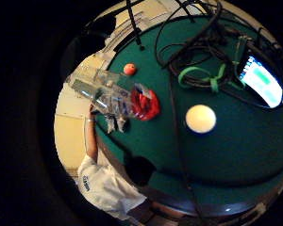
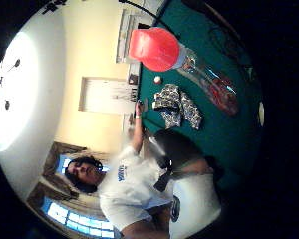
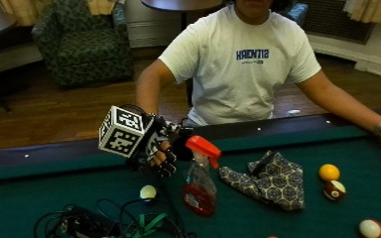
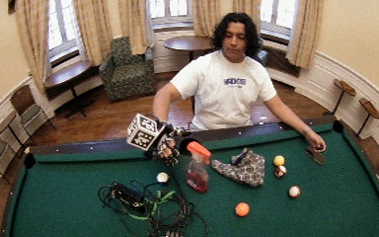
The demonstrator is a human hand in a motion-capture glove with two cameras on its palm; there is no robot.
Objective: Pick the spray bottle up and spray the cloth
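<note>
While my gloved hand (image 3: pixel 160 157) grips its neck, the clear bottle (image 3: pixel 199 184), red-capped, seemingly holds red liquid above green felt (image 3: pixel 309 218).

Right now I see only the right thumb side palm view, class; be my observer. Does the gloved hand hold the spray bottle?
Observer: Yes; the outside view shows the gloved right hand with fingers curled round the neck of the spray bottle.
Operator: Which way does the nozzle face?
Observer: Toward the patterned cloth lying beside the bottle.
Operator: What lies nearby?
Observer: A pale ball and tangled cables.
</note>
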